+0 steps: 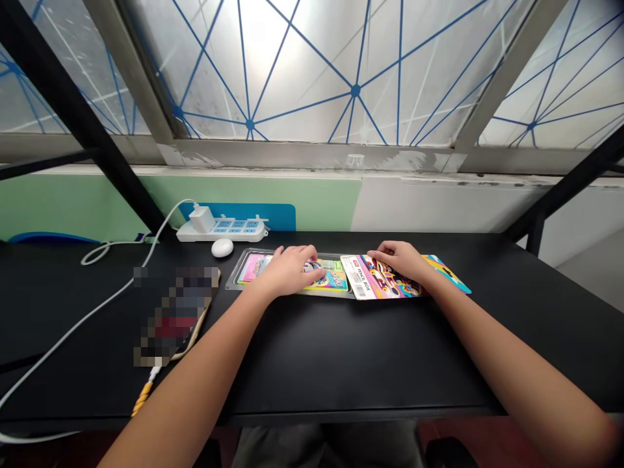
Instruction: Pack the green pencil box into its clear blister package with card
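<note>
My left hand (291, 270) lies palm down with its fingers apart, over colourful printed sheets (336, 278) in a shallow clear plastic tray (233, 278). It covers the middle of these sheets. A bright printed card marked "PENCIL BOX" (361, 276), with a barcode, overlaps the tray's right end. At the card's upper edge is my right hand (400, 259), its fingers bent and its thumb side against the card; the fingertips are partly hidden. Beyond my right wrist, a blue and yellow printed piece (449, 276) sticks out.
On the left of the black table (361, 351) lies a phone (178, 315), blurred out, with a cable (143, 396) plugged in. A white power strip (238, 229) and a small white rounded object (222, 248) are at the back. Black frame bars (97, 140) slant at both sides.
</note>
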A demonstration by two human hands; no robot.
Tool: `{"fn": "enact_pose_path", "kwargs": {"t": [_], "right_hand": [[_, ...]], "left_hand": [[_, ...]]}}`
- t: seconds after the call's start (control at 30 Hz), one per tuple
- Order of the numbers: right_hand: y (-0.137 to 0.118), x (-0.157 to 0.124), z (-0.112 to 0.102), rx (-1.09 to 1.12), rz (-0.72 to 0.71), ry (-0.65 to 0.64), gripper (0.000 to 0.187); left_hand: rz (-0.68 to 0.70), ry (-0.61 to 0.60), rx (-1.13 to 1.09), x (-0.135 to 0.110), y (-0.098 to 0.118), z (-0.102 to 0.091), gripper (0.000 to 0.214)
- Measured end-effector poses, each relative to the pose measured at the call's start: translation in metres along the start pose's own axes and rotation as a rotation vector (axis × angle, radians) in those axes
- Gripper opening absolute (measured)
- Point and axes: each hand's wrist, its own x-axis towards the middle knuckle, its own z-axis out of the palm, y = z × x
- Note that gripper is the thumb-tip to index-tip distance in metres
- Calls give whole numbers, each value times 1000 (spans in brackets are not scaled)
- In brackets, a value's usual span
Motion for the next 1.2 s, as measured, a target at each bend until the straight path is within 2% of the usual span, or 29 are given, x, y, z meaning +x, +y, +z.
{"fn": "enact_pose_path", "kwargs": {"t": [0.17,0.83,1.03,1.2], "right_hand": [[1,-4,-6,-15,28,29,56],[6,-12,-20,7,90,106,56],[-10,-15,-6,98,73,67,55],[-26,-17,10,143,111,56,54]], "left_hand": [[-67,-25,26,2,-2,-2,24],[-39,13,65,-1,4,5,18],[-40,19,74,-3,8,4,21],[-44,53,97,-2,14,11,30]]}}
